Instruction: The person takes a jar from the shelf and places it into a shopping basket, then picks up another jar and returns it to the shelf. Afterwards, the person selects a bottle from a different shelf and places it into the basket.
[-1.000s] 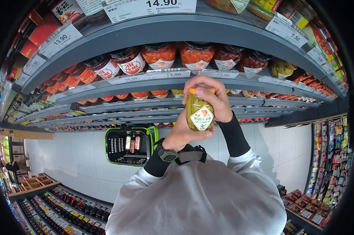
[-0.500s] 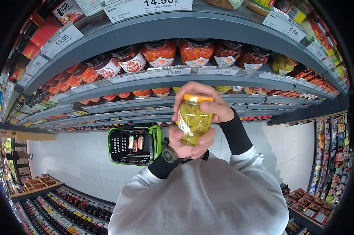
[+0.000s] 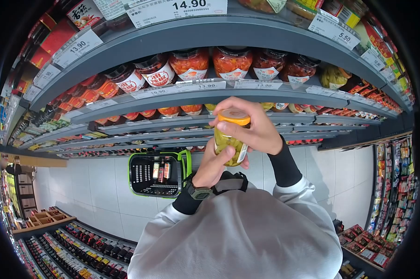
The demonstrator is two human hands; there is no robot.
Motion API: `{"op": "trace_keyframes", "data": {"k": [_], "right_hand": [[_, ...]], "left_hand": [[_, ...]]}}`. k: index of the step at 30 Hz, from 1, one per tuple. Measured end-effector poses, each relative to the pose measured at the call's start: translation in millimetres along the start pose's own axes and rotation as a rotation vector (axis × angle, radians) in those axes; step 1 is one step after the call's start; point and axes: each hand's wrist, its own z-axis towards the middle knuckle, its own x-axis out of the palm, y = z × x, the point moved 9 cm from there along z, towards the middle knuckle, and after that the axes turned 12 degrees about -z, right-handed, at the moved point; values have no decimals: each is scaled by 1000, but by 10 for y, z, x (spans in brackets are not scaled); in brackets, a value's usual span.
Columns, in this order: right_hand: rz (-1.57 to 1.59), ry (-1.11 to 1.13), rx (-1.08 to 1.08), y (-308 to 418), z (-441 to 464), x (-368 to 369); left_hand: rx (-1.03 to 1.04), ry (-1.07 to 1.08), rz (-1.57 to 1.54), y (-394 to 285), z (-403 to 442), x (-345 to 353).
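Observation:
Between my two hands, in front of my chest, is a glass jar of pickled green peppers (image 3: 227, 141) with an orange lid. My left hand (image 3: 213, 166), below a wrist with a dark watch (image 3: 199, 191), grips the lower part of the jar, thumb across the glass. My right hand (image 3: 254, 124) wraps around the upper part, its thumb lying just under the lid. The jar stands roughly upright, tilted so that the lid top shows. Part of its label is turned to the right, and my fingers hide much of the glass.
Shelves with jars of red chili sauce (image 3: 233, 63) and price tags (image 3: 265, 84) rise ahead. On the floor to the left stands a black basket with a green rim (image 3: 130, 173), holding several small packages. More shelving (image 3: 86, 249) lies behind me on the left, and hanging packets (image 3: 396, 186) line the right.
The jar has been turned in my hands: its label moved from the left side to the right, and the lid top now shows. My left hand has shifted slightly left.

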Motion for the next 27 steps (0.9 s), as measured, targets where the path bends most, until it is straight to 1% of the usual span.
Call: {"op": "trace_keyframes", "data": {"k": [3, 6, 9, 12, 21, 24, 27], "right_hand": [[211, -95, -95, 54, 20, 1], [608, 88, -79, 76, 54, 121], [543, 108, -83, -53, 74, 140], [510, 87, -17, -134, 84, 135], [511, 104, -3, -186, 82, 155], [583, 169, -31, -158, 51, 216], [466, 152, -114, -74, -16, 234]], "left_hand": [[-33, -43, -147, 32, -4, 54], [-258, 299, -679, 169, -9, 303], [-265, 245, -763, 231, 23, 334], [-292, 244, -862, 249, 40, 337], [-288, 227, -842, 282, 40, 304], [-257, 262, -688, 285, -3, 228], [-175, 37, -174, 175, -98, -42]]}}
